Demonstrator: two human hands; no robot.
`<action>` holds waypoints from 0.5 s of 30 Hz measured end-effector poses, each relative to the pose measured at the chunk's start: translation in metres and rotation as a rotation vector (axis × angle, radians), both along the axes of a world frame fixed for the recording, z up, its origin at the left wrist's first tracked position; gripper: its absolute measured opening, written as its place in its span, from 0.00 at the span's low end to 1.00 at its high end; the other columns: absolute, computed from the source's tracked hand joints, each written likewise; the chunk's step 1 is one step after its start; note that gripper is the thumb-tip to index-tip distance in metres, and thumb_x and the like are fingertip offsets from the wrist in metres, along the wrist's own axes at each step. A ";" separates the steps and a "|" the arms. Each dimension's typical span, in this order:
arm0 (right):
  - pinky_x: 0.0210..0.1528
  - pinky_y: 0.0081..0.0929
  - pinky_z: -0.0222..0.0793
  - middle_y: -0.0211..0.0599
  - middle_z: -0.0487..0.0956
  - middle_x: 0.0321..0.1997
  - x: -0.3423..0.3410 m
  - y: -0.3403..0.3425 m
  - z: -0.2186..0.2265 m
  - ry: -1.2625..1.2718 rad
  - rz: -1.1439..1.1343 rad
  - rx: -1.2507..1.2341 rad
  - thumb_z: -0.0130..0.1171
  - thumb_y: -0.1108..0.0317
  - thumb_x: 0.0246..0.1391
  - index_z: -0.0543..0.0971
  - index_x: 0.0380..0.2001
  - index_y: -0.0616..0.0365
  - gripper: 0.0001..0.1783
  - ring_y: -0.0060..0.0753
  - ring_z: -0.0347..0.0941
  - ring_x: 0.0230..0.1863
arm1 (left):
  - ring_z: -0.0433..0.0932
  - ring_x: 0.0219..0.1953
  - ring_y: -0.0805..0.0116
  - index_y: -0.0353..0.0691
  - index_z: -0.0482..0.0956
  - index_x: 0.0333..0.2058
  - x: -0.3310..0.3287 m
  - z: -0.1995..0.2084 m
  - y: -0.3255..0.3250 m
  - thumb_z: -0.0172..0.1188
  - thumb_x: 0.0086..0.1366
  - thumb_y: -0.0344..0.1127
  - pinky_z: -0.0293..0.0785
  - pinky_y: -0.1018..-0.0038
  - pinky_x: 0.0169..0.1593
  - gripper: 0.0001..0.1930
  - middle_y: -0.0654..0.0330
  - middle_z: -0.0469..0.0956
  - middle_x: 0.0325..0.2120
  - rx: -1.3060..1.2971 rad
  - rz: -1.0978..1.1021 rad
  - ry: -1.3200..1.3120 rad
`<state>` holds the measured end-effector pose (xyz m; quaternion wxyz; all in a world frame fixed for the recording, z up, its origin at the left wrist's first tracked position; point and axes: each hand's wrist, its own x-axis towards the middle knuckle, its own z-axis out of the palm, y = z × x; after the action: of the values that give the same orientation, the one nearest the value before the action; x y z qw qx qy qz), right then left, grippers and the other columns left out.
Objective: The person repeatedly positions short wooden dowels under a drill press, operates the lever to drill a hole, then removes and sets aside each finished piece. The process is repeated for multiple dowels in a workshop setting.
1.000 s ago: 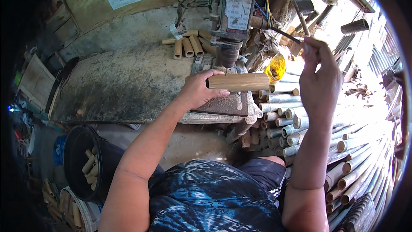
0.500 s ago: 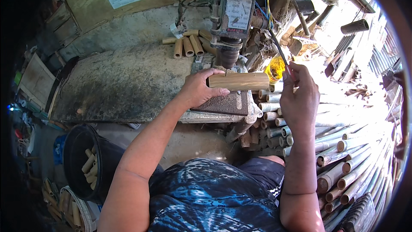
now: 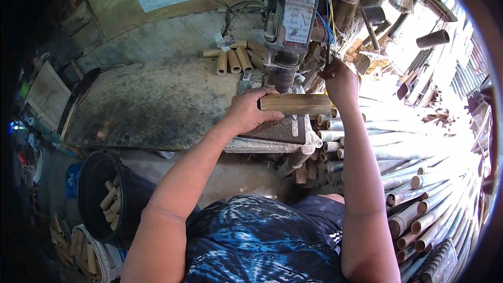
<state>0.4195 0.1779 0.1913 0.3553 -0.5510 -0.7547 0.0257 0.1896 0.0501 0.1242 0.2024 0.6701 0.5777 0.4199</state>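
At 8 o'clock a black bucket holds cut bamboo pieces, and just above centre the left hand grips the left end of a short bamboo tube, thumb in front and fingers behind. The tube lies sideways toward 2 o'clock, over a dark metal plate and below the chuck of a drill press at 1 o'clock. Farther out at 2 o'clock, the right hand has its fingers curled around the press's dark lever, with stacked bamboo poles at 4 o'clock.
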 end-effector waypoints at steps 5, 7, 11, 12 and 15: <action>0.54 0.51 0.62 0.38 0.86 0.37 -0.021 0.049 0.012 0.031 -0.020 0.139 0.66 0.50 0.52 0.82 0.36 0.46 0.15 0.48 0.81 0.45 | 0.82 0.49 0.53 0.45 0.81 0.53 0.001 0.002 0.000 0.78 0.48 0.57 0.75 0.64 0.54 0.36 0.50 0.83 0.47 -0.014 0.038 0.042; 0.59 0.60 0.55 0.38 0.86 0.39 -0.022 0.058 0.018 0.019 -0.017 0.138 0.64 0.47 0.53 0.82 0.37 0.43 0.15 0.47 0.81 0.46 | 0.82 0.49 0.53 0.45 0.81 0.53 0.001 0.003 0.000 0.78 0.48 0.57 0.76 0.64 0.54 0.36 0.50 0.83 0.47 -0.009 0.054 0.072; 0.54 0.53 0.64 0.41 0.85 0.38 -0.010 0.035 0.014 -0.053 0.020 0.033 0.66 0.52 0.52 0.81 0.37 0.49 0.15 0.49 0.80 0.45 | 0.82 0.49 0.53 0.46 0.80 0.53 0.000 0.002 0.001 0.77 0.48 0.59 0.75 0.63 0.55 0.37 0.50 0.83 0.48 -0.006 0.030 0.090; 0.52 0.51 0.66 0.43 0.85 0.37 -0.002 0.019 0.011 -0.045 0.047 -0.046 0.67 0.54 0.52 0.80 0.37 0.51 0.15 0.49 0.80 0.44 | 0.82 0.49 0.53 0.46 0.80 0.54 -0.001 0.001 0.002 0.76 0.48 0.60 0.75 0.63 0.55 0.37 0.51 0.82 0.48 -0.004 0.017 0.077; 0.41 0.39 0.75 0.47 0.83 0.33 0.021 -0.049 0.008 0.011 0.100 -0.069 0.69 0.62 0.53 0.79 0.36 0.62 0.15 0.47 0.81 0.36 | 0.81 0.50 0.58 0.42 0.79 0.55 -0.002 -0.001 0.003 0.77 0.50 0.57 0.75 0.67 0.55 0.37 0.51 0.82 0.48 0.041 -0.006 0.080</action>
<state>0.4404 0.1285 0.1988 0.3386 -0.5245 -0.7778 0.0724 0.1873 0.0527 0.1233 0.1667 0.6921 0.5744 0.4040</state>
